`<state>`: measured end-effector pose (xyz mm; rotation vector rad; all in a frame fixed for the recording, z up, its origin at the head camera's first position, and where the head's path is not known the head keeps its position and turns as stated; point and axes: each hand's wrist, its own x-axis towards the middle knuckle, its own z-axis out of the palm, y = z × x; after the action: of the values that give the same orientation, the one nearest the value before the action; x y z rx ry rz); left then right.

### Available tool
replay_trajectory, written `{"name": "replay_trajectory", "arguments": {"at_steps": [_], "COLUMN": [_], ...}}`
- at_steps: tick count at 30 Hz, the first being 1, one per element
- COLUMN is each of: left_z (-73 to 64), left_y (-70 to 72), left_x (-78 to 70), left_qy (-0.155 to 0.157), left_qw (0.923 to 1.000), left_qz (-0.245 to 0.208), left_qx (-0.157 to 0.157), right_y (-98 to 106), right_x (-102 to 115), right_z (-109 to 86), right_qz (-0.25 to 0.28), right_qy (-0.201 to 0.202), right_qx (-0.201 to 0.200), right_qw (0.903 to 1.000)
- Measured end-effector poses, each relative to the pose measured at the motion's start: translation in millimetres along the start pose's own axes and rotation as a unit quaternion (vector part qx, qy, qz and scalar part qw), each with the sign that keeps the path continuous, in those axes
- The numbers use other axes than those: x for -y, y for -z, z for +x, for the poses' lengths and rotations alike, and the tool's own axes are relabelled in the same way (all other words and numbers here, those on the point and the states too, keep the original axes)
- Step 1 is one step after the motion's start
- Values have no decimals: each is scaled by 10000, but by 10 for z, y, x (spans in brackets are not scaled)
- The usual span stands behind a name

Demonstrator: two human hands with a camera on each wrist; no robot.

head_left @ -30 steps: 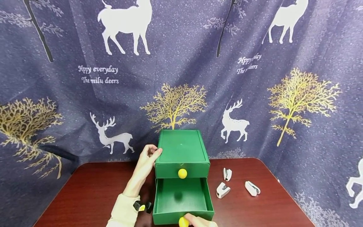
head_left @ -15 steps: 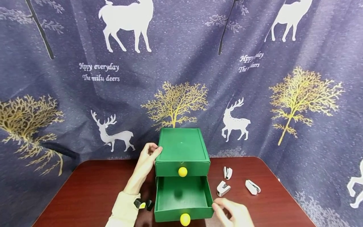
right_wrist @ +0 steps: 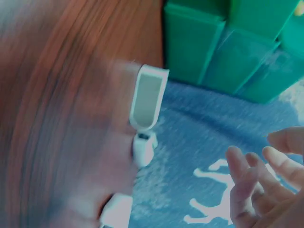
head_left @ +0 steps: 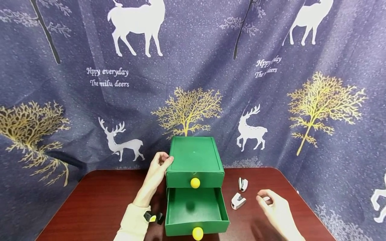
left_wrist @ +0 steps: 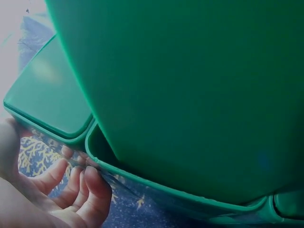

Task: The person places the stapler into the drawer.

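Observation:
A green two-drawer cabinet [head_left: 194, 154] with round yellow knobs stands mid-table in the head view. Its lower drawer [head_left: 193, 214] is pulled out, and nothing shows inside; the upper drawer is closed. My left hand [head_left: 157, 169] rests at the cabinet's left side, thumb on the top edge, loosely bent fingers [left_wrist: 97, 190] beside the wall in the left wrist view. Over the table's right part, my right hand [head_left: 275, 206] hovers with bent, parted fingers, partly covering a small white stapler [head_left: 266, 198]. Two more white staplers, one farther back [head_left: 243, 184] and one nearer [head_left: 238, 201], lie to its left.
The reddish-brown table [head_left: 99, 201] ends at a dark blue cloth [head_left: 193, 67] printed with white deer and golden trees. A black band device [head_left: 153, 217] sits at the left sleeve. The lower drawer juts toward the table's front.
My right hand has let go of the lower drawer's yellow knob and moved right, past the drawer's corner, to above the rightmost stapler. My left hand has stayed at the cabinet.

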<state>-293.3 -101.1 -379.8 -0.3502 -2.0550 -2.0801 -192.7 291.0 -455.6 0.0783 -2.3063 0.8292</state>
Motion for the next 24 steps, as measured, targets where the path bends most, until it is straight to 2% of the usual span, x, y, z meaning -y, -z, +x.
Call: {"name": "replay_trajectory", "arguments": {"at_steps": [5,9,12,17,20,24], "left_z": [-1,9,13,3,0,2], "left_y": [-1,0,-6,-12,-12,-9], "left_x": [-7,12,15,5,6,12], "left_qy": [54,96,114,127,129,130], "left_qw": [10000,9999,9999,9999,9999,9999], "left_qz": [-8,-34,-32,-36,-33,1], "left_qx": [-21,-49,-63,-59,-79,-98], "right_y": [-19,-44,-47,-50,-52,-47], "right_x": [-217,-402,-525,-660,-740,-881], "right_z": [109,175,215,256,281,299], "right_qz": [-370,-811,-1062,-1513,-1643,-1618], "right_qy": [-103,-268,-609,-1184,-1428,-1629], "right_qx": [146,555,1022,1675,1867,1978], "right_qw": [9992,9948,9872,9670,9580,9530]}}
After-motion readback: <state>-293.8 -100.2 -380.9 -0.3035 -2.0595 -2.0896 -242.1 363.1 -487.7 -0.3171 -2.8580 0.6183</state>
